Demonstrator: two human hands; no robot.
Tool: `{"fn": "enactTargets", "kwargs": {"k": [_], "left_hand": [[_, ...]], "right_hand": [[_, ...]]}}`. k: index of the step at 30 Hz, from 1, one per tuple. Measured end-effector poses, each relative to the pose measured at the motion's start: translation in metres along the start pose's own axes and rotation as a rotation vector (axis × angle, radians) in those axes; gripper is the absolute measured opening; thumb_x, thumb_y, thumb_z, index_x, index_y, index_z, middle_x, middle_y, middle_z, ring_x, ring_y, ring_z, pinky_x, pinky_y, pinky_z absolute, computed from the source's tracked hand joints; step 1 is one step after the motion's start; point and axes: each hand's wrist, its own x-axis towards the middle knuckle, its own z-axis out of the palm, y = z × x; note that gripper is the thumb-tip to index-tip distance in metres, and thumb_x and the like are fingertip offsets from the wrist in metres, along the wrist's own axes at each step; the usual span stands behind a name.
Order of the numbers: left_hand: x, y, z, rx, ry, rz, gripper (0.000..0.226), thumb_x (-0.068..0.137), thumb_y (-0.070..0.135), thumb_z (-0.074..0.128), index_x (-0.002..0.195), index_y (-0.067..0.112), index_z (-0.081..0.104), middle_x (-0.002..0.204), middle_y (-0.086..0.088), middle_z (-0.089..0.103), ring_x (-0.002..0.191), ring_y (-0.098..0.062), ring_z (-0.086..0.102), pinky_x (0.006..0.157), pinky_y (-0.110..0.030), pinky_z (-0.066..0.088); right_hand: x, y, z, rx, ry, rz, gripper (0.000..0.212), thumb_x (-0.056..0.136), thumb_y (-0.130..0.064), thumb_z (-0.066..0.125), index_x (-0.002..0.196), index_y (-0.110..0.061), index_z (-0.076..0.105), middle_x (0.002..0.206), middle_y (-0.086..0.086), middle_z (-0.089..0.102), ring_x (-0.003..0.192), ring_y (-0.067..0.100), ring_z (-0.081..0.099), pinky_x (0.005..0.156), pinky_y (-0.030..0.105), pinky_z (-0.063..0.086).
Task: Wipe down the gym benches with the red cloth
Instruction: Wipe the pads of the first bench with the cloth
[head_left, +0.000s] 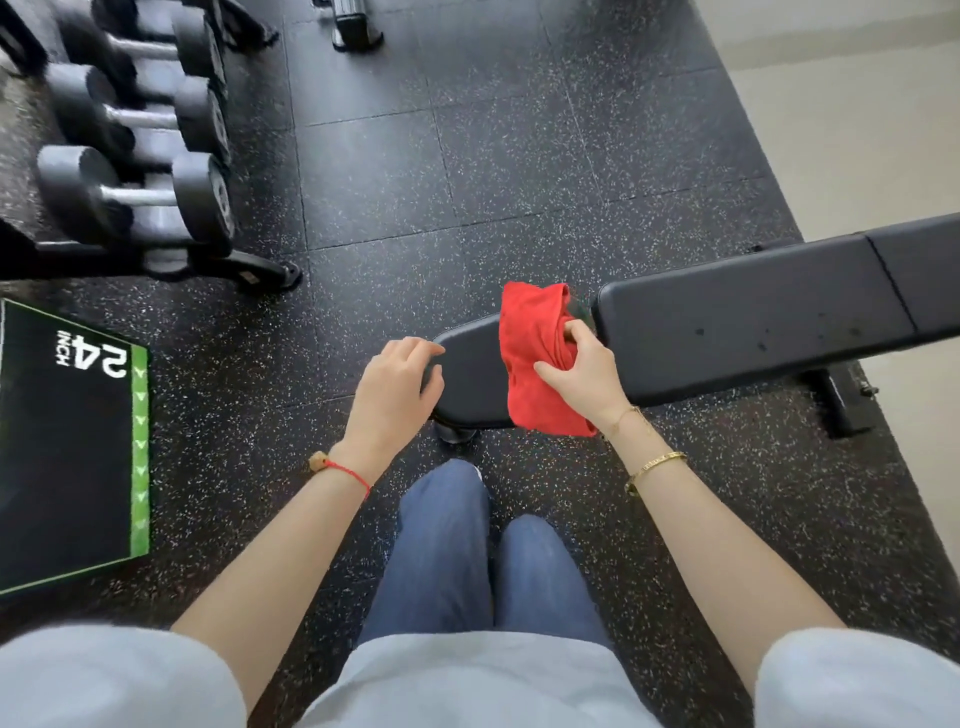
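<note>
On the speckled rubber floor (519, 156) directly ahead of the person stands a black padded gym bench (753, 322), its long back pad running off toward the right edge of view and its shorter seat pad (472, 374) nearest the person. Red cloth (535, 358) observed bunched and draped over the seat pad at the gap between the two pads, hanging down past the pad's near edge. Right hand (582, 374): grip closed on the cloth, fingers and thumb curled into the bunched fabric at its right side. Left hand (392, 389): fingers loosely bent, resting on the rounded left end of the seat pad, holding nothing. A few dark spots are visible on the back pad surface.

Left wrist carries a red string bracelet (348, 470); right wrist carries a gold bangle (657, 462). Blue trousers and a pale top are visible below.

Far left: a rack of dumbbells (140, 192) standing on the floor. Below it, at the left edge, a black box (67, 457) marked "24 INCH" with a green strip.
</note>
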Motion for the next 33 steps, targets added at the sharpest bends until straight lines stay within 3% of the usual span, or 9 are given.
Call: {"fn": "enactTargets", "kwargs": {"k": [9, 14, 17, 20, 24, 28, 33], "left_hand": [[0.014, -0.060, 0.154, 0.023, 0.082, -0.020, 0.024, 0.093, 0.012, 0.057, 0.116, 0.007, 0.064, 0.113, -0.006, 0.066, 0.107, -0.028, 0.058, 0.091, -0.043, 0.048], [0.032, -0.091, 0.215, 0.051, 0.147, 0.039, 0.027, 0.093, 0.012, 0.057, 0.118, 0.008, 0.063, 0.119, -0.006, 0.064, 0.116, -0.026, 0.055, 0.098, -0.044, 0.046], [0.043, -0.102, 0.237, 0.076, 0.220, 0.088, 0.027, 0.091, 0.011, 0.059, 0.117, 0.007, 0.065, 0.120, -0.006, 0.064, 0.118, -0.027, 0.055, 0.099, -0.043, 0.045], [0.050, -0.110, 0.257, 0.106, 0.275, 0.093, 0.029, 0.091, 0.016, 0.059, 0.119, 0.009, 0.063, 0.124, -0.005, 0.062, 0.120, -0.027, 0.053, 0.101, -0.042, 0.043], [0.054, -0.115, 0.273, 0.143, 0.324, 0.041, 0.035, 0.091, 0.022, 0.059, 0.124, 0.010, 0.062, 0.132, -0.007, 0.058, 0.125, -0.030, 0.048, 0.105, -0.044, 0.039], [0.058, -0.117, 0.281, 0.148, 0.385, -0.008, 0.035, 0.093, 0.023, 0.057, 0.125, 0.010, 0.061, 0.133, -0.007, 0.058, 0.126, -0.030, 0.048, 0.107, -0.046, 0.037], [0.058, -0.115, 0.289, 0.159, 0.420, -0.036, 0.036, 0.092, 0.025, 0.056, 0.125, 0.013, 0.059, 0.133, -0.005, 0.056, 0.128, -0.028, 0.046, 0.106, -0.044, 0.034]], "right_hand": [[0.061, 0.129, 0.078, -0.048, 0.035, -0.169, 0.038, 0.074, -0.006, 0.073, 0.106, -0.002, 0.053, 0.108, 0.012, 0.055, 0.100, 0.019, 0.053, 0.084, 0.016, 0.034], [0.090, 0.180, 0.092, -0.142, 0.205, -0.428, 0.040, 0.068, 0.001, 0.069, 0.103, -0.001, 0.051, 0.107, 0.011, 0.047, 0.101, 0.028, 0.047, 0.094, 0.042, 0.042], [0.105, 0.197, 0.093, -0.331, 0.298, -0.523, 0.056, 0.069, -0.014, 0.067, 0.121, -0.005, 0.048, 0.125, 0.012, 0.045, 0.117, 0.028, 0.041, 0.105, 0.043, 0.034], [0.109, 0.204, 0.104, -0.568, 0.322, -0.622, 0.066, 0.079, -0.039, 0.058, 0.141, -0.022, 0.041, 0.147, 0.004, 0.037, 0.136, 0.033, 0.030, 0.115, 0.048, 0.021], [0.109, 0.204, 0.135, -0.744, 0.018, -0.578, 0.061, 0.088, -0.060, 0.042, 0.145, -0.041, 0.031, 0.159, -0.011, 0.017, 0.147, 0.035, 0.004, 0.116, 0.061, 0.010], [0.108, 0.216, 0.139, -0.838, 0.024, -0.566, 0.065, 0.090, -0.059, 0.037, 0.150, -0.039, 0.021, 0.161, -0.011, 0.012, 0.148, 0.034, 0.001, 0.117, 0.057, 0.012], [0.119, 0.234, 0.112, -0.708, 0.029, -0.570, 0.067, 0.094, -0.044, 0.045, 0.153, -0.024, 0.020, 0.161, -0.005, 0.013, 0.149, 0.024, 0.007, 0.122, 0.042, 0.008]]}}
